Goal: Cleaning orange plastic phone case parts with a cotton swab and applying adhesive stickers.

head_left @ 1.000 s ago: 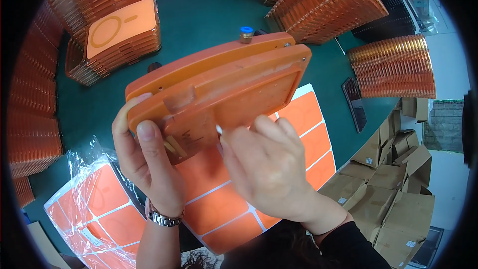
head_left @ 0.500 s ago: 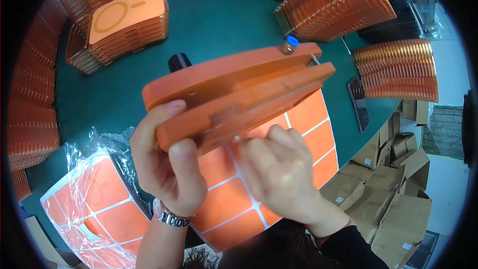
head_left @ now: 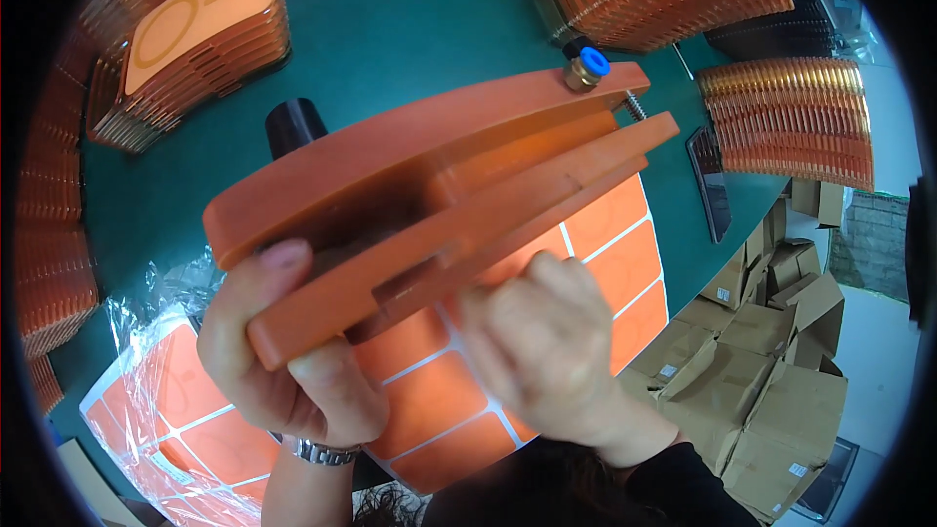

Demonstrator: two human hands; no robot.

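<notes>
My left hand (head_left: 283,356), with a metal watch at its wrist, is closed round the near left end of an orange two-plate jig (head_left: 429,151). The jig is tilted, with a gap between its plates. On it are a black knob (head_left: 296,127), a blue-capped brass fitting (head_left: 589,68) and a small spring at the far right end. Just below the jig's lower plate, my right hand (head_left: 547,346) is curled closed and partly smeared; what its fingers hold, if anything, is hidden. Under both hands lies a sheet of orange square stickers (head_left: 434,405) with white gaps.
Another orange sticker sheet (head_left: 229,444) under clear plastic film lies at the left. Stacks of orange clear cases (head_left: 215,15) line the left and far side. A phone (head_left: 710,183) rests near a row of cases (head_left: 791,122). Cardboard boxes (head_left: 781,429) stand at the right.
My left hand and the jig have moved left and the jig looks larger, closer to the camera. My right hand stays curled below it, shifted slightly.
</notes>
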